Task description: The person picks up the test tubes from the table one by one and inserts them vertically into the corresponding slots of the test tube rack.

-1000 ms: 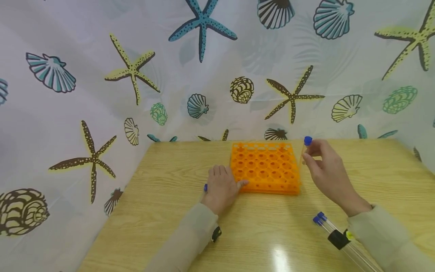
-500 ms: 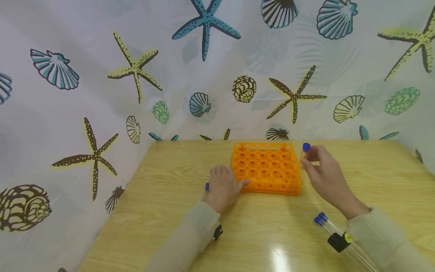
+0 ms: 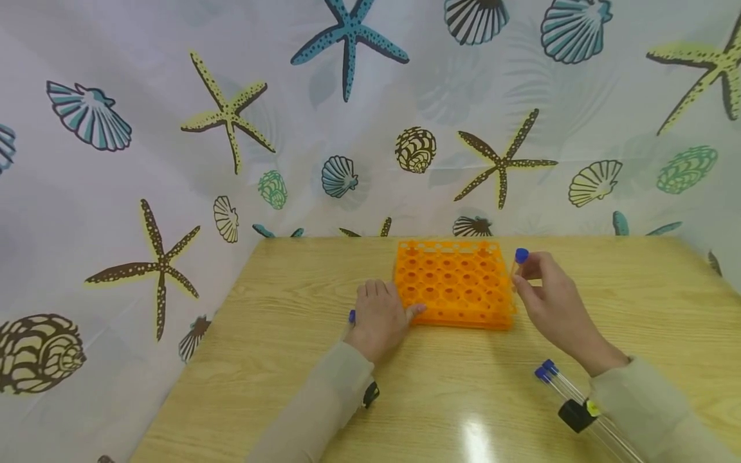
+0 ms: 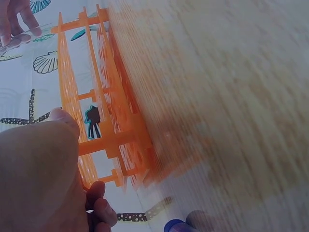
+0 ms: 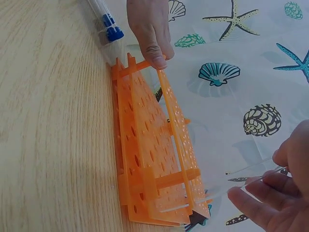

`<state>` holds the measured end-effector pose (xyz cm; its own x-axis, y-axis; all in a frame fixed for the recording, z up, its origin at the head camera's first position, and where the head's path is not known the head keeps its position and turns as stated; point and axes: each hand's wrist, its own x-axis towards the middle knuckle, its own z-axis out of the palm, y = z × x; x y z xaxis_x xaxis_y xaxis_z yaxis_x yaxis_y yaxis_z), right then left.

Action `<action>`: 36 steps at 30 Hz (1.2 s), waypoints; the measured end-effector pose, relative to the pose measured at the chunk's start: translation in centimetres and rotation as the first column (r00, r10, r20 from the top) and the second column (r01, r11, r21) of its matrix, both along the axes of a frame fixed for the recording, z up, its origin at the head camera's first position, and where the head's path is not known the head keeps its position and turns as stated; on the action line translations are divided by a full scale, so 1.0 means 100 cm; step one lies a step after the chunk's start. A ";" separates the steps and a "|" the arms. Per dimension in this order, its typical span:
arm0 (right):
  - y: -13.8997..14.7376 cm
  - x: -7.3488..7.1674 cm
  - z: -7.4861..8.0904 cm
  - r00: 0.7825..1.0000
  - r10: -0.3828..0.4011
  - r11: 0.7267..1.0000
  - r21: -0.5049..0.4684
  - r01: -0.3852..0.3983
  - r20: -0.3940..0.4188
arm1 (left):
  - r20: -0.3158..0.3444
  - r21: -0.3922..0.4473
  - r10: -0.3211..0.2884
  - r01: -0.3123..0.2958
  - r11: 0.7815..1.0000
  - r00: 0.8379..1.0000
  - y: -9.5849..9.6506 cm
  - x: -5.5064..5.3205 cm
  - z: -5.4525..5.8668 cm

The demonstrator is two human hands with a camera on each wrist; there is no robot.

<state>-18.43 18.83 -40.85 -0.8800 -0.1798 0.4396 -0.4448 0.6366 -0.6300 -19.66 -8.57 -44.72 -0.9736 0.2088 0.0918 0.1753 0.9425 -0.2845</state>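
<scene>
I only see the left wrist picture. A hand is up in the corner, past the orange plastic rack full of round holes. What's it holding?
Observer: In the head view, that bare right hand pinches a thin clear tube topped by a blue cap.
Child: And this round blue thing at the bottom of mine?
Observer: Probably another cap: the right wrist view shows a clear blue-capped tube lying on the pale wooden table near the left hand.
Child: Any more?
Observer: Yes, the head view shows two blue-capped tubes beside the beige right sleeve.
</scene>
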 end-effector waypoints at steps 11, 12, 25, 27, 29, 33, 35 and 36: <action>0.004 0.000 0.001 0.999 -0.028 0.998 0.050 0.027 0.035 | 0.001 0.017 -0.007 0.007 1.000 1.000 0.001 -0.002 -0.002; 0.004 0.000 0.001 0.999 -0.028 0.998 0.049 0.026 0.039 | -0.001 0.020 -0.007 0.007 1.000 1.000 0.001 -0.002 -0.002; 0.017 0.010 0.005 0.995 -0.040 0.997 0.077 0.033 0.086 | 0.002 0.003 -0.003 0.003 1.000 1.000 0.001 -0.002 -0.002; 0.020 0.012 0.005 0.995 -0.044 0.995 0.088 0.036 0.090 | 0.005 0.005 0.000 0.000 1.000 1.000 0.001 -0.002 -0.002; 0.024 0.015 0.006 0.995 -0.041 0.995 0.094 0.033 0.087 | 0.007 0.006 0.004 -0.004 1.000 1.000 0.001 -0.002 -0.002; 0.033 0.020 0.005 0.994 -0.054 0.990 0.136 0.041 0.100 | 0.009 0.004 0.003 -0.003 1.000 1.000 0.000 -0.001 -0.001; 0.038 0.021 0.005 0.992 -0.055 0.985 0.168 0.035 0.117 | 0.008 -0.001 0.001 -0.001 1.000 1.000 0.000 -0.001 -0.001; 0.041 0.021 0.004 0.989 -0.053 0.982 0.189 0.026 0.136 | 0.006 -0.002 -0.001 0.001 1.000 1.000 0.000 -0.001 -0.001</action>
<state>-16.28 22.95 -40.45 -0.9384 -0.2107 0.2740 -0.3329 0.7639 -0.5529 -19.73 -8.62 -44.83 -0.9740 0.2095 0.0857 0.1775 0.9419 -0.2850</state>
